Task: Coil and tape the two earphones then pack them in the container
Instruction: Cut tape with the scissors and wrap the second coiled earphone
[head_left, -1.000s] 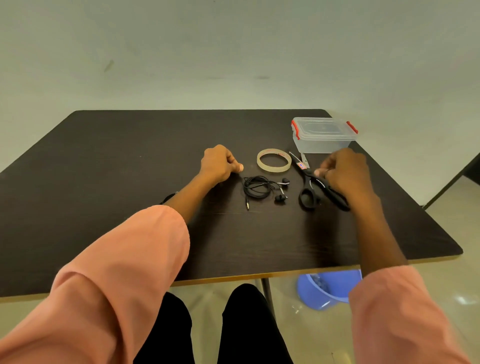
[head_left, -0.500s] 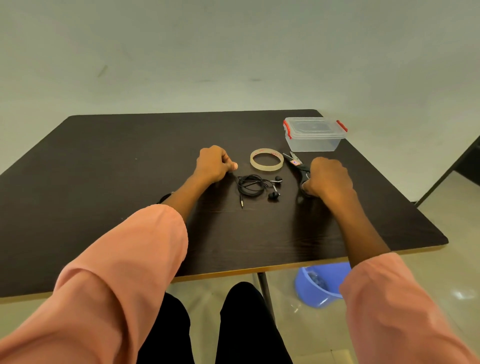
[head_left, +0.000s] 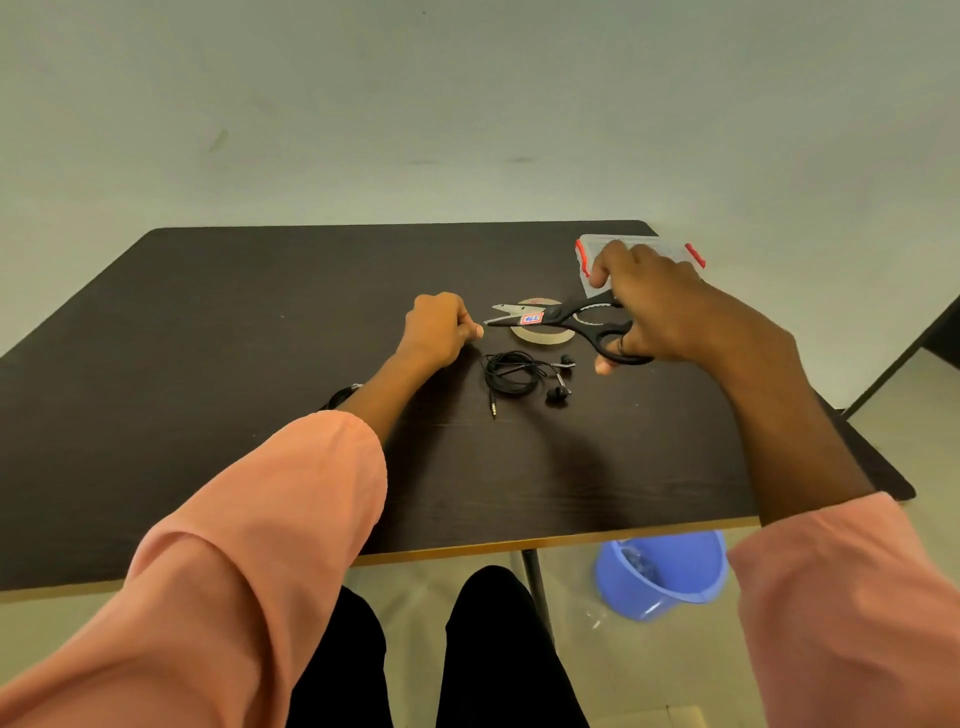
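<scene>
scissors (head_left: 558, 318) carry a red sticker; its writing is illegible.

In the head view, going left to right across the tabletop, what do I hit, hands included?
Left hand → coiled earphone → right hand gripping the scissors. The tape roll and the container are left out: the scissors and the right hand overlap them.

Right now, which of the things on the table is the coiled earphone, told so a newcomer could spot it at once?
Start at the dark table and go to its middle, between the two hands. There, just nearer the person than the tape roll, lies the coiled earphone. It alone is a thin black wire in loose loops, with two small buds to its right and a metal plug pointing toward the person.
</scene>
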